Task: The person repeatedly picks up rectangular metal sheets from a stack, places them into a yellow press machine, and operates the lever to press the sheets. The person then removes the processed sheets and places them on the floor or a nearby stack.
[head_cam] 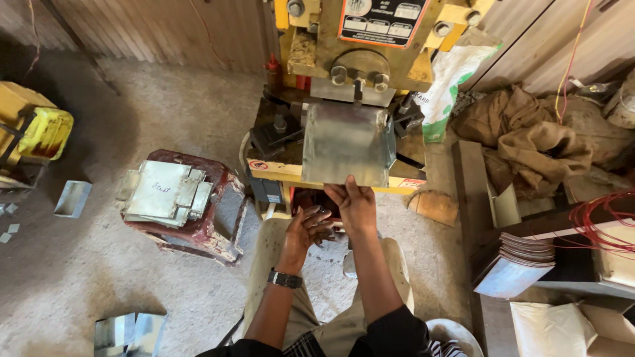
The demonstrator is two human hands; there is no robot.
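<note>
A bent grey sheet-metal piece (346, 142) lies on the bed of a yellow press machine (357, 46), under its round punch head. My right hand (357, 205) grips the near edge of that sheet, fingers over the edge. My left hand (309, 228), with a dark watch on the wrist, hovers just left of and below the right hand, fingers spread, holding nothing. Both arms reach forward from my lap.
A stack of formed metal pieces (165, 192) rests on a worn red stool (205, 235) at left. Flat metal sheets (519, 261) are piled at right beside brown sacking (536, 142). A yellow container (43, 132) stands far left. Shiny offcuts (129, 330) lie on the concrete floor.
</note>
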